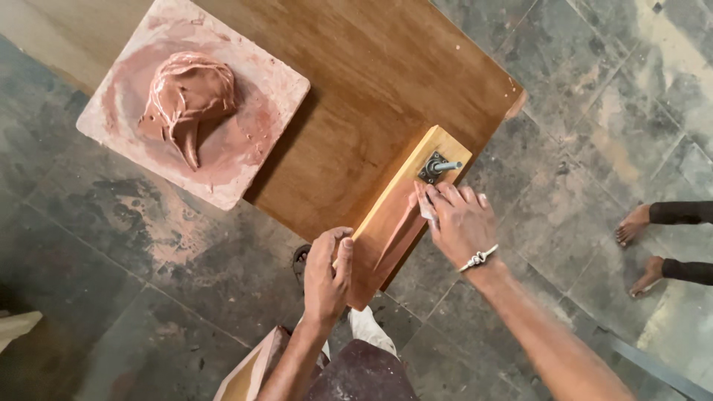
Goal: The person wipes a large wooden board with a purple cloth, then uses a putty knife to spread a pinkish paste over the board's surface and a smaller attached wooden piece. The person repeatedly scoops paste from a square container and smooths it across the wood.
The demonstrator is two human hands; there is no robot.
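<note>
The left hand [327, 276] is curled in a closed grip around the near edge of a wooden block [401, 212]. The right hand [460, 223] presses flat on its top, fingers spread, pinning a small pale scrap; it clasps nothing. The block lies at the brown surface [356, 82] corner, rigid, probably fairly light, best held by its long edges, clear of the metal bolt [438, 168]. Farther off, 1 slab [278, 93] carries soft, sticky-looking clay [189, 96].
</note>
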